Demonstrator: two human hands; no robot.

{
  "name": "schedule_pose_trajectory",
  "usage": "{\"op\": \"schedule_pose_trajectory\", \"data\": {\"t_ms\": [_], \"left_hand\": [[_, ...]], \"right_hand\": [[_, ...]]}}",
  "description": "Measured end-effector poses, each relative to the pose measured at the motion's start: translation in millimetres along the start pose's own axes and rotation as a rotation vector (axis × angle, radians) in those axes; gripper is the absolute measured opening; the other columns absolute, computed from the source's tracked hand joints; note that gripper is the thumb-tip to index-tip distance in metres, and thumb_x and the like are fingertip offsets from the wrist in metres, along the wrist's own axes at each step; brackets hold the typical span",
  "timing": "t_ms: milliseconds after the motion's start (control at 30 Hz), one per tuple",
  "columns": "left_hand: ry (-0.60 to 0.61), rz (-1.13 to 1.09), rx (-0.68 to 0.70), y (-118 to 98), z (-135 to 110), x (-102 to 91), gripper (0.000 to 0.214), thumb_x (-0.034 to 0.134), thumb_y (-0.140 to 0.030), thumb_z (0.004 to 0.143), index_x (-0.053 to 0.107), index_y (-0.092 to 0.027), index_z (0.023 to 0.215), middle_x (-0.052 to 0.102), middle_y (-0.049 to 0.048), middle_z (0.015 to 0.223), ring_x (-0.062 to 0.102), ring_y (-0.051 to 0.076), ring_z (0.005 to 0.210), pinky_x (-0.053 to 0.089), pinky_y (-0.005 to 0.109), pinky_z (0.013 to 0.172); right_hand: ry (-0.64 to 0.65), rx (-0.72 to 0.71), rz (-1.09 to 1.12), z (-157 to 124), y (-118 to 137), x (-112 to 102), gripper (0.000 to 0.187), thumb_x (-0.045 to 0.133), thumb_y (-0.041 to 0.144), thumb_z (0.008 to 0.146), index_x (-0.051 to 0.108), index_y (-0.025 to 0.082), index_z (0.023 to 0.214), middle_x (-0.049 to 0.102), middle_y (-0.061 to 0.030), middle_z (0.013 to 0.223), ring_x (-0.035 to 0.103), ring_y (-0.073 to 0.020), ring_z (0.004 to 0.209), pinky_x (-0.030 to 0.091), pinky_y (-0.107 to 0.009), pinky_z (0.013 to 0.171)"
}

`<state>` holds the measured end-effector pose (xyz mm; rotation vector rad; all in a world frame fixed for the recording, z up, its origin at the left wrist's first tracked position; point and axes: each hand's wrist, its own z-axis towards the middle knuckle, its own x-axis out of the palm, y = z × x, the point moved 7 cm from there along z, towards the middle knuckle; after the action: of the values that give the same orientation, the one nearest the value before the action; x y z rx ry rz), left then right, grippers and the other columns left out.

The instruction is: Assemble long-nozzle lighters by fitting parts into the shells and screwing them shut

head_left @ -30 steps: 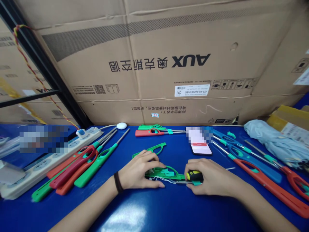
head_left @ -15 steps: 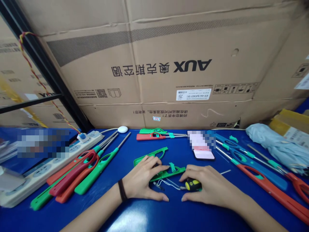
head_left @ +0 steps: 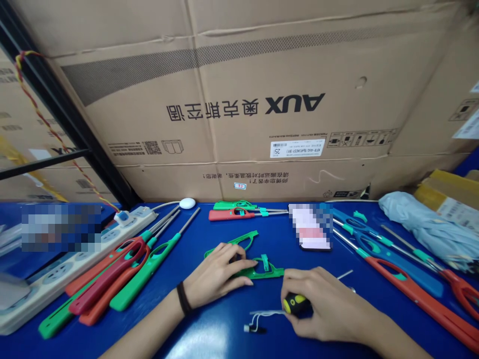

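My left hand (head_left: 220,271) rests over a green lighter casing half (head_left: 275,272), thumb and forefinger closed at its near end. A small teal trigger piece (head_left: 265,262) stands up in that half. Behind my fingers lies another green casing half (head_left: 247,239), partly hidden by the hand. In my right hand (head_left: 322,304) is a screwdriver (head_left: 295,302) with a black and yellow handle, its thin shaft pointing left. White wires (head_left: 258,315) with a small black and white part (head_left: 254,328) lie by the shaft on the blue table.
Several assembled lighters (head_left: 127,279) lie left beside a white power strip (head_left: 60,271); others (head_left: 404,286) lie at right. Red and green lighters (head_left: 230,214) and a phone (head_left: 316,239) lie at the back, before a large cardboard box (head_left: 239,65). A light-blue plastic bag (head_left: 419,224) is far right.
My right hand has moved nearer with the screwdriver, and the wired part now lies closer to me, clear of the casing. My left thumb has closed in toward the casing half.
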<state>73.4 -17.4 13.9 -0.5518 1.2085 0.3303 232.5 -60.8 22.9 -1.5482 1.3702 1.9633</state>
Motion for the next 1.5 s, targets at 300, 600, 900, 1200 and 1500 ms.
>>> {"op": "schedule_pose_trajectory", "data": {"t_ms": [300,600,900,1200,1500], "left_hand": [[-0.1,0.008,-0.016,9.2,-7.5,-34.2,0.028,0.049,-0.018,0.089,0.061,-0.021,0.113,0.063,0.0056,0.095,0.055,0.019,0.087,0.039,0.039,0.087],[-0.017,-0.084,-0.036,6.1,-5.1,-22.6,0.014,0.062,-0.026,0.084,0.069,-0.021,0.096,0.065,0.0029,0.086,0.057,0.018,0.081,0.039,0.035,0.082],[0.003,-0.105,-0.004,-1.0,-4.1,-16.4,0.015,0.057,-0.03,0.091,0.065,-0.021,0.101,0.066,0.0022,0.094,0.059,0.017,0.09,0.039,0.031,0.083],[-0.135,0.015,-0.067,12.9,-5.4,-25.5,0.013,0.046,-0.027,0.097,0.056,-0.02,0.1,0.066,0.0028,0.097,0.058,0.019,0.088,0.039,0.033,0.084],[-0.162,0.081,-0.134,18.5,-6.9,-36.0,0.022,0.034,-0.029,0.099,0.052,-0.018,0.093,0.062,0.0033,0.09,0.054,0.019,0.077,0.039,0.032,0.075]], "right_hand": [[-0.193,0.036,-0.015,7.5,-9.8,-0.2,0.057,0.046,0.009,0.083,0.041,0.038,0.132,0.062,0.0005,0.111,0.066,-0.0174,0.077,0.048,-0.028,0.063],[-0.119,-0.1,-0.095,20.7,-10.4,6.6,0.087,0.037,-0.009,0.06,0.042,0.034,0.136,0.049,0.0013,0.141,0.059,-0.0196,0.113,0.049,-0.033,0.088],[-0.105,-0.044,-0.06,12.7,-20.3,0.6,0.043,0.051,0.002,0.078,0.06,0.028,0.111,0.068,0.0023,0.106,0.067,-0.0176,0.089,0.047,-0.026,0.072],[-0.205,0.045,-0.113,9.8,-34.3,-16.5,0.028,0.056,0.009,0.08,0.065,0.028,0.099,0.073,0.0025,0.096,0.068,-0.0198,0.088,0.048,-0.029,0.074],[-0.242,0.106,-0.238,7.8,-45.9,-26.8,0.01,0.06,0.016,0.08,0.065,0.024,0.08,0.073,0.0002,0.078,0.068,-0.0202,0.071,0.043,-0.025,0.058]]}}
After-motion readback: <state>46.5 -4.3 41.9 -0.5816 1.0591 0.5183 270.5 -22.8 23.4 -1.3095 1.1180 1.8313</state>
